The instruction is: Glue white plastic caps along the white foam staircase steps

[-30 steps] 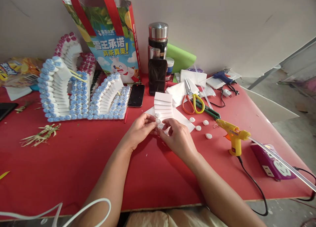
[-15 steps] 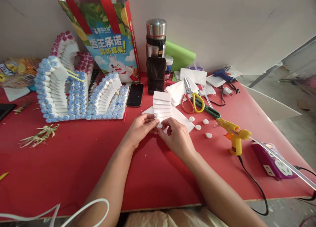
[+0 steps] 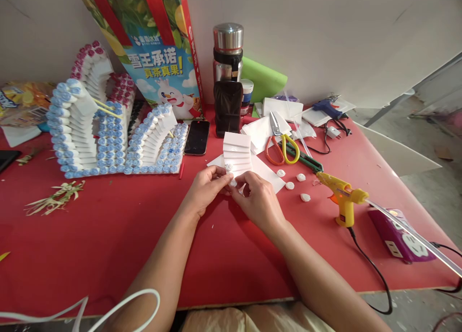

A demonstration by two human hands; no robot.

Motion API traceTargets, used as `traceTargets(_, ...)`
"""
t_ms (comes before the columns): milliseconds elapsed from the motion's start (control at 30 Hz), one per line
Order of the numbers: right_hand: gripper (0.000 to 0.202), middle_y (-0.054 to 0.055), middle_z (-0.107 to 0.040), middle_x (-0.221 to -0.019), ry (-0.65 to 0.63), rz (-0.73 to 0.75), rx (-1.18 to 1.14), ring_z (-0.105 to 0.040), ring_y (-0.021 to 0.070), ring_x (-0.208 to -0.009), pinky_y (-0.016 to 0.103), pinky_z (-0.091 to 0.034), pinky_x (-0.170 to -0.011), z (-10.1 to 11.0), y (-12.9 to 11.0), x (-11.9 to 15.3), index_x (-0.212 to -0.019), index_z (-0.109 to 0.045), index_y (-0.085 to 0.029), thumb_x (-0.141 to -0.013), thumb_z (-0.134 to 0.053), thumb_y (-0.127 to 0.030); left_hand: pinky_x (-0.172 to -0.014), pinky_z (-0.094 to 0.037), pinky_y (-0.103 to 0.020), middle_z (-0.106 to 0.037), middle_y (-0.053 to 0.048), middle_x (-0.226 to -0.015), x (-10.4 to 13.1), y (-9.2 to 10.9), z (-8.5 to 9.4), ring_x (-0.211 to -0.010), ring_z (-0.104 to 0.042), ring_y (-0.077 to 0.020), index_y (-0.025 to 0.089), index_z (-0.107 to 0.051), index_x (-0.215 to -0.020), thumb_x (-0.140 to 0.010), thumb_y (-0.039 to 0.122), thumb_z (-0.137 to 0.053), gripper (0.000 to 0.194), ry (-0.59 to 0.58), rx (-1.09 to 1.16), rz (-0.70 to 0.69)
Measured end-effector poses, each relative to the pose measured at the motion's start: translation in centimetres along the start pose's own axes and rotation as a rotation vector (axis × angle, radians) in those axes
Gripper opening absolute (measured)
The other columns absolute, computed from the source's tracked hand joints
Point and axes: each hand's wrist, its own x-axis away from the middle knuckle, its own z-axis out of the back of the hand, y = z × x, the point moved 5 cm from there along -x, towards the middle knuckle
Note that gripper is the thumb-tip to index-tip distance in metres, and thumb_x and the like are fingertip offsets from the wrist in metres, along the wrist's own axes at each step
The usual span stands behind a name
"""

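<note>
A white stepped piece (image 3: 237,151), like a small staircase of folded card or foam, stands in front of me on a white sheet (image 3: 265,172). A small white rosette (image 3: 229,168) sits at its lower left edge. My left hand (image 3: 208,190) is closed at that lower edge, thumb and fingers pinched on the piece; its fingertips are partly hidden. My right hand (image 3: 259,197) pinches another little white rolled rosette (image 3: 233,183) against the bottom of the piece, touching the left thumb. Several loose white rosettes (image 3: 289,185) lie to the right.
A yellow glue gun (image 3: 341,195) lies at right by a purple power strip (image 3: 400,240). Scissors (image 3: 279,142), a phone (image 3: 197,137), a steel flask (image 3: 228,45) and a shopping bag (image 3: 155,57) stand or lie behind. Blue-and-white rosette models (image 3: 86,134) occupy the left.
The camera view has shifted very slightly. Both hands stay at the stepped piece; the rosette in the right fingers has tilted a little.
</note>
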Motion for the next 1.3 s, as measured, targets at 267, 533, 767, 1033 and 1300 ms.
traceTargets(267, 0.010, 0.001, -0.066, -0.086, 0.006, 0.028, 0.016, -0.054, 0.0131, -0.064, 0.025, -0.037, -0.059, 0.0, 0.0, 0.0, -0.087, -0.059, -0.020, -0.090, -0.062, -0.029, -0.068, -0.056, -0.031, -0.067, -0.003, -0.082, -0.3, -0.3, 0.0, -0.072, -0.066, -0.0159, 0.015, -0.062, -0.088, -0.078, 0.038, -0.079, 0.031, 0.004, 0.018, -0.003)
traceTargets(533, 0.009, 0.001, -0.064, -0.081, -0.002, 0.026, 0.016, -0.054, 0.0139, -0.065, 0.026, -0.036, -0.059, 0.1, -0.3, -0.3, -0.084, -0.061, -0.020, -0.089, -0.063, -0.028, -0.066, -0.055, -0.031, -0.067, -0.003, -0.082, -0.2, -0.1, -0.1, -0.071, -0.066, -0.0162, 0.015, -0.060, -0.086, -0.077, 0.039, -0.079, 0.031, 0.012, 0.027, 0.008)
traceTargets(767, 0.010, 0.001, -0.065, -0.084, -0.025, 0.014, 0.038, -0.054, 0.0136, -0.065, 0.026, -0.036, -0.059, 0.1, -0.3, -0.2, -0.086, -0.059, -0.021, -0.088, -0.063, -0.029, -0.068, -0.056, -0.030, -0.067, -0.003, -0.082, -0.1, -0.2, -0.1, -0.072, -0.066, -0.0160, 0.015, -0.061, -0.087, -0.077, 0.040, -0.079, 0.032, 0.011, 0.019, 0.000)
traceTargets(1033, 0.015, 0.001, -0.068, -0.084, -0.019, -0.019, -0.047, -0.055, 0.0136, -0.063, 0.027, -0.041, -0.058, 1.4, 0.1, -0.3, -0.092, -0.064, -0.020, -0.088, -0.062, -0.034, -0.073, -0.059, -0.035, -0.070, -0.005, -0.089, 0.3, 0.0, 0.2, -0.076, -0.068, -0.0174, 0.014, -0.064, -0.098, -0.080, 0.044, -0.078, 0.038, -0.029, 0.010, 0.019)
traceTargets(1300, 0.020, 0.000, -0.063, -0.068, 0.165, -0.132, -0.044, -0.051, 0.0141, -0.056, 0.027, -0.039, -0.057, 3.9, 2.9, -0.9, -0.090, -0.069, -0.020, -0.090, -0.057, -0.036, -0.075, -0.058, -0.034, -0.072, -0.008, -0.097, 0.6, 0.3, 0.2, -0.083, -0.070, -0.0193, 0.014, -0.064, -0.105, -0.071, 0.038, -0.086, 0.046, -0.049, 0.014, 0.031)
